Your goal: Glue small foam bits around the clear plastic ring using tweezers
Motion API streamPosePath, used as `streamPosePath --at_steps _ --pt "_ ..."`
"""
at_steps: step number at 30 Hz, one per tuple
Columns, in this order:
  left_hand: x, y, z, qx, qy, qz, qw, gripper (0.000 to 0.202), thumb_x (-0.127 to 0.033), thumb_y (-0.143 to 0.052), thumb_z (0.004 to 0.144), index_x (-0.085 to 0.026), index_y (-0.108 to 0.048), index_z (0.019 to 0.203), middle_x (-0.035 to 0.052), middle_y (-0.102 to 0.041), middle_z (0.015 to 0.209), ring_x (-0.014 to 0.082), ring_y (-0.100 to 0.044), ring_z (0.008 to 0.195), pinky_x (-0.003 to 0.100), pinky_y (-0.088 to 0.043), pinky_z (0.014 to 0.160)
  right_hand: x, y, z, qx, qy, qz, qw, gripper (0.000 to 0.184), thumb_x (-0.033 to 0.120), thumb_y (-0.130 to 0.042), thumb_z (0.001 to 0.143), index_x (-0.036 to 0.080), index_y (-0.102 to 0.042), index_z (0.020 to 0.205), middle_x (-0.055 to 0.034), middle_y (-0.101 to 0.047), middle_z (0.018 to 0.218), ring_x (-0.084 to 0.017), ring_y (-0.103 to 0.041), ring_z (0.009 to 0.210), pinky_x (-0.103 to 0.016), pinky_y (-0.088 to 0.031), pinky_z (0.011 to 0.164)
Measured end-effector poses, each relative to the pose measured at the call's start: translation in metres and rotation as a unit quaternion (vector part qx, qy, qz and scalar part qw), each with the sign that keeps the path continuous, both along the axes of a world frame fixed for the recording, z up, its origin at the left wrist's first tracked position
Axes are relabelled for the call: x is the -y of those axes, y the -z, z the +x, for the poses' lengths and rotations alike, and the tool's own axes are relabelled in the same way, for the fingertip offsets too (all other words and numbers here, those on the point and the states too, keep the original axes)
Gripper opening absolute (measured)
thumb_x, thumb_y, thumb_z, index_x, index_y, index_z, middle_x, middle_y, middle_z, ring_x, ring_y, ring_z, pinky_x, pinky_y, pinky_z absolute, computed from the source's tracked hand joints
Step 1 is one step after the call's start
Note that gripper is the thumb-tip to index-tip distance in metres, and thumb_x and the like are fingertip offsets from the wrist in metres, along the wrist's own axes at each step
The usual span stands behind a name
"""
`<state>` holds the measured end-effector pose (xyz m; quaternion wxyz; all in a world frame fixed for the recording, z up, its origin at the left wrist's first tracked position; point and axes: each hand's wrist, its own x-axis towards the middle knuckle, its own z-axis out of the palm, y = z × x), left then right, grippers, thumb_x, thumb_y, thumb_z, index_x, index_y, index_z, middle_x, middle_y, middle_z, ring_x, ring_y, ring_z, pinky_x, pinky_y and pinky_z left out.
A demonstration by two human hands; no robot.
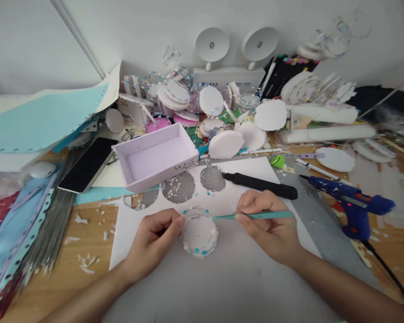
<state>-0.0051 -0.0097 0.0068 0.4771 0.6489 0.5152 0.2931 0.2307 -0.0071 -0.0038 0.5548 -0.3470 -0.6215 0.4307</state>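
My left hand [160, 235] pinches the left edge of a small wreath-like ring [201, 233] wound with pale strands and dotted with blue and white bits. Between the thumb and fingers of my right hand [267, 226] is a pair of teal tweezers [272, 215]. Their tips reach left to the ring's upper right edge; whether they grip a bit there is too small to tell. Under both hands lies a white sheet [222, 282] with round holes cut along its far side. A black pen-shaped tool [261, 185] rests just beyond my right hand.
A white open box [155, 154] stands behind my left hand, near a phone [89, 163]. At the right lies a blue glue gun [355, 204] with its cord. White discs [271, 115], decorated rings, markers [286, 67] and a two-headed lamp [227, 78] crowd the back.
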Motion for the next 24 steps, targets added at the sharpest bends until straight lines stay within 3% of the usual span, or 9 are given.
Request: streamPosePath --at_steps 19,24 --pt "0.0025 0.0017 0.0004 0.001 0.001 0.000 1.000 0.035 -0.031 -0.045 0.090 -0.015 -0.047 0.059 -0.0036 -0.040 0.056 0.0087 -0.035 0.053 0.020 -0.028 0.048 0.0009 0.0012 -0.0019 0.031 0.009 -0.053 0.998 0.016 0.009 -0.059 0.084 0.023 -0.053 0.081 0.0026 -0.047 0.072 -0.010 -0.048 0.065 -0.025 -0.040 0.057" --pt "0.0025 -0.0004 0.0006 0.007 -0.002 0.009 1.000 0.034 -0.029 -0.046 0.090 -0.016 -0.047 0.058 -0.0036 -0.041 0.055 0.0085 -0.035 0.052 0.019 -0.028 0.047 0.0003 -0.0009 -0.0010 0.003 0.004 -0.097 0.995 0.012 0.013 -0.061 0.084 0.023 -0.054 0.080 0.0028 -0.048 0.071 -0.010 -0.047 0.064 -0.024 -0.037 0.056"
